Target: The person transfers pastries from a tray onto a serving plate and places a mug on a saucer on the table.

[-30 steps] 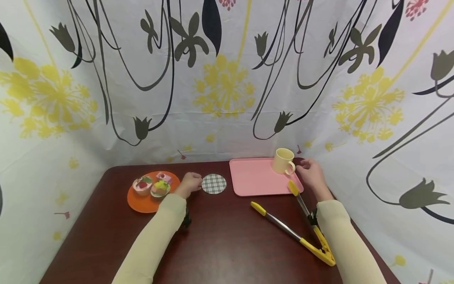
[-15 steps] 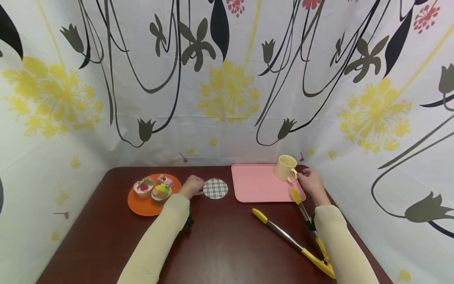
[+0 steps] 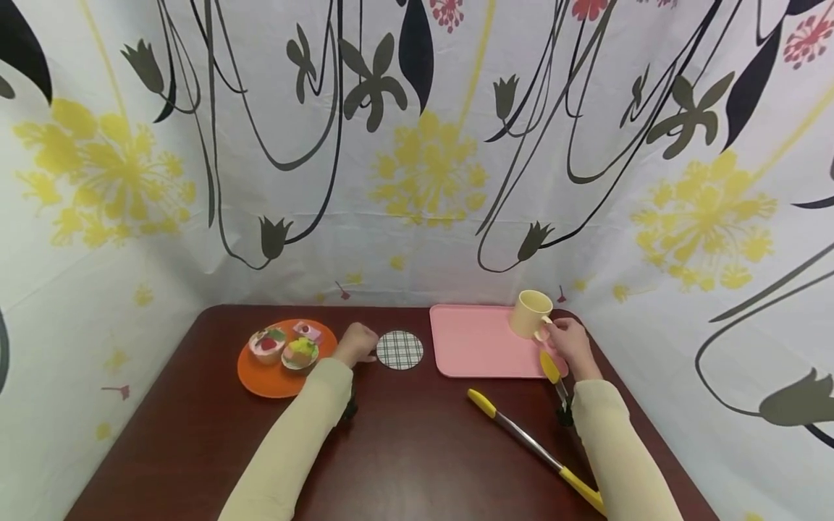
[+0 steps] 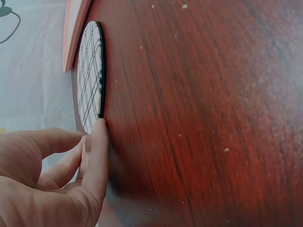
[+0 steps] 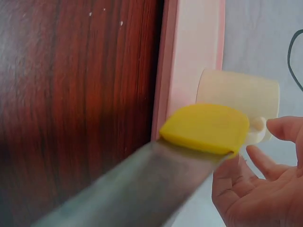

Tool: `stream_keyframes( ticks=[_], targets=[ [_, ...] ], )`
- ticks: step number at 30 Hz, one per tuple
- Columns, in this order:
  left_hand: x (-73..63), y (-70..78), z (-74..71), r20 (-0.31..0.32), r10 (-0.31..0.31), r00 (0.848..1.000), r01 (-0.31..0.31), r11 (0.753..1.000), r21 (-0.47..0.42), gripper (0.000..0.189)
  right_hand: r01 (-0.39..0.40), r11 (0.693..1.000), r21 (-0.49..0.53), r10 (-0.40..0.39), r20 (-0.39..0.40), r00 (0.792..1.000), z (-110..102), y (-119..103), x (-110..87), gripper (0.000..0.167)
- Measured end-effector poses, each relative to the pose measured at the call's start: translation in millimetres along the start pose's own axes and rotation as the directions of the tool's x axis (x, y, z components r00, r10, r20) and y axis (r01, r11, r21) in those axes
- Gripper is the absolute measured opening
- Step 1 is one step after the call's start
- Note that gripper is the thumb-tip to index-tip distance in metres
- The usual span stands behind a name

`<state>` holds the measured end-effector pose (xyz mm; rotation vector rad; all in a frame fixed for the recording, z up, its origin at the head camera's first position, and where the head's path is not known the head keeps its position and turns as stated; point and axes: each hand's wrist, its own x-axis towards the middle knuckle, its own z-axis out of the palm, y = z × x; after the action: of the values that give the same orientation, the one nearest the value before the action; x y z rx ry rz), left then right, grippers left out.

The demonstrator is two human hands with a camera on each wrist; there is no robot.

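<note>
On the tabletop lies a round plaid coaster (image 3: 399,350). My left hand (image 3: 356,344) is at its left edge. The left wrist view shows a straight finger (image 4: 97,151) right at the rim of the coaster (image 4: 90,75), the other fingers loosely bent beside it. A cream mug (image 3: 531,314) stands upright on the right end of a pink tray (image 3: 482,340). My right hand (image 3: 570,344) is at its handle (image 5: 257,129), thumb and forefinger spread apart on either side. The yellow tip of the tongs (image 5: 206,126) hides part of the mug in the right wrist view.
Yellow-tipped metal tongs (image 3: 524,438) lie spread in front of the tray, partly under my right forearm. An orange plate (image 3: 260,376) with several toy pastries (image 3: 267,345) is at the back left. A flowered cloth (image 3: 326,181) hangs behind the dark wooden table (image 3: 417,449).
My right hand has moved left, closer to the mug's handle. The left hand has turned slightly at the coaster's edge. The head view has shifted a little; the coaster and mug stay in place.
</note>
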<state>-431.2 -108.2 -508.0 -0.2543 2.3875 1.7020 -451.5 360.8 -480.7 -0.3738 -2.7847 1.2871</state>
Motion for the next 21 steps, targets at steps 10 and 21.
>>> stream_keyframes(
  ticks=[10,21],
  targets=[
    [7.7,-4.0,12.4,-0.072,-0.001,0.997,0.008,0.995,0.096,0.030,0.001,1.000,0.019,-0.001,-0.017,1.000,11.6,5.6,-1.2,0.064],
    [10.4,-2.7,14.5,-0.106,0.022,0.994,-0.005,0.986,0.164,0.021,-0.049,0.995,0.084,0.051,-0.019,0.999,12.2,-4.0,9.2,0.054]
  ],
)
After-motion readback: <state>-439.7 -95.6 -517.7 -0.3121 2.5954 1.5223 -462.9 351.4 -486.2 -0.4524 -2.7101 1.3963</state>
